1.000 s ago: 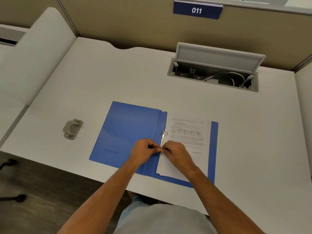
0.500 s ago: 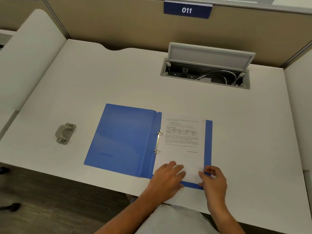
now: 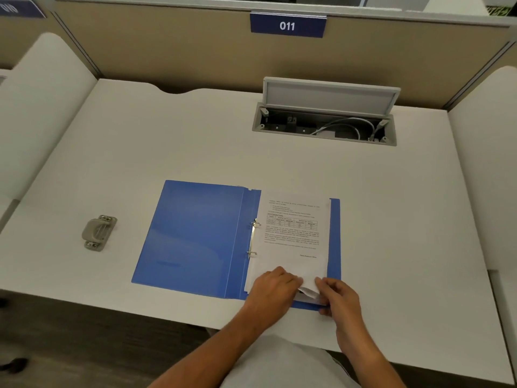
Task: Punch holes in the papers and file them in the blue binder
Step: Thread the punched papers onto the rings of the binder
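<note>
Left grip (image 3: pixel 272 287) presses, fingers relaxed, on papers (image 3: pixel 293 239) in the blue binder (image 3: pixel 195 233); right grip (image 3: pixel 340 296) pinches their lifted corner.

Open blue binder (image 3: pixel 195 233) on white desk (image 3: pixel 167 141), papers (image 3: pixel 293 242) on its rings (image 3: pixel 253 239), left hand (image 3: pixel 272 287) resting on them, right hand (image 3: pixel 338 296) pinching their near corner, hole punch (image 3: pixel 98 232) well left.

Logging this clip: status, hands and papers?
Left hand resting on papers. Right hand pinching their lower corner. Papers lie in open blue binder. Hole punch aside, left.

Blue binder (image 3: pixel 195 233) open flat; printed papers (image 3: pixel 293 236) threaded on rings; grey punch (image 3: pixel 98 232) well left.
</note>
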### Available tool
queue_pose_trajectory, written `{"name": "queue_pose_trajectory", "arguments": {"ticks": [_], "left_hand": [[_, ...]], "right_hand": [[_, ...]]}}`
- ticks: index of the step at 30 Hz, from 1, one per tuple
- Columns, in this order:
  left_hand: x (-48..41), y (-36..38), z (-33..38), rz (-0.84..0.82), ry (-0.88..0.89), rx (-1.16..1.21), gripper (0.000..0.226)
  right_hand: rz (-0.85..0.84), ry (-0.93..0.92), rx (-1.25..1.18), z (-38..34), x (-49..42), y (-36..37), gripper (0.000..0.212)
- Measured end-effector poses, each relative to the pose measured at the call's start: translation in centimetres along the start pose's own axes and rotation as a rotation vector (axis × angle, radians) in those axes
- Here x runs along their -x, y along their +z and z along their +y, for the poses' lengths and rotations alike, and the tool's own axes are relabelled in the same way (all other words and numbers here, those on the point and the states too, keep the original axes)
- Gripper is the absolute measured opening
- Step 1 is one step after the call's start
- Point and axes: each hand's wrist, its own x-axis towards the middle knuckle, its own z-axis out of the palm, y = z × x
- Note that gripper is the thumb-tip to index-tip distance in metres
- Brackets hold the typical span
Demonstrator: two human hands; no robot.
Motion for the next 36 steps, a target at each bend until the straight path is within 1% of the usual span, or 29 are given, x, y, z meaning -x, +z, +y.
{"name": "queue_pose_trajectory", "arguments": {"ticks": [1,3,4,5,9,12,13,15,16,18,21,24,26,27,29,31,34,36], "left_hand": [[0.0,-0.1,-0.1,-0.004,-0.046,0.032,0.039],[-0.2,-0.6,0.0,0.009,-0.136,0.093,0.026],[-0.3,-1.0,0.1,0.032,-0.189,0.155,0.019],[-0.4,-1.3,0.1,0.049,-0.257,0.226,0.018],[-1.0,-2.3,-0.3,0.028,-0.482,0.415,0.025],[-0.7,-3.2,-1.3,0.059,-0.588,0.587,0.042],[-0.3,-3.7,-1.8,0.096,-0.619,0.667,0.045],[1.0,-5.2,-3.0,0.225,-0.706,0.797,0.037],[1.8,-5.8,-3.8,0.305,-0.768,0.826,0.032],[4.0,-6.7,-5.9,0.441,-0.922,0.875,0.030],[7.5,-7.5,-9.2,0.589,-1.110,0.942,0.023],[10.6,-7.2,-11.7,0.645,-1.278,0.900,0.025],[11.7,-6.5,-12.4,0.666,-1.357,0.869,0.026],[11.9,-6.3,-12.4,0.675,-1.390,0.814,0.029],[11.5,-6.2,-11.5,0.690,-1.386,0.660,0.039],[10.3,-7.0,-9.8,0.675,-1.263,0.602,0.039],[7.8,-8.8,-5.9,0.571,-1.008,0.757,0.031],[6.0,-10.2,-3.4,0.510,-0.900,0.848,0.034]], "right_hand": [[-0.001,-0.007,0.002,-0.1,0.0,0.0,0.016],[-0.004,-0.028,0.011,-0.3,0.0,0.2,0.014],[-0.007,-0.039,0.012,-0.5,0.1,0.2,0.013],[-0.015,-0.049,0.007,-0.6,0.2,0.3,0.012],[-0.028,-0.035,-0.033,-1.1,0.4,0.4,0.014],[-0.034,-0.012,-0.056,-1.3,0.2,0.3,0.016],[-0.034,-0.012,-0.061,-1.3,0.2,0.2,0.016],[-0.037,-0.016,-0.059,-1.5,0.1,-0.1,0.013],[-0.037,-0.024,-0.050,-1.5,0.0,-0.3,0.013],[-0.022,-0.062,-0.010,-1.6,0.0,-0.5,0.017],[0.026,-0.131,0.030,-1.7,0.0,-0.6,0.025],[0.028,-0.148,-0.004,-1.8,0.1,-0.3,0.034],[0.016,-0.136,-0.055,-2.1,0.3,0.1,0.037],[0.007,-0.132,-0.082,-2.4,0.5,0.4,0.037],[-0.021,-0.153,-0.115,-3.1,1.1,1.1,0.038],[-0.066,-0.210,-0.115,-4.0,1.9,2.3,0.041],[-0.142,-0.305,-0.038,-5.0,3.3,5.0,0.044],[-0.198,-0.406,0.076,-5.6,4.2,7.3,0.045]]}}
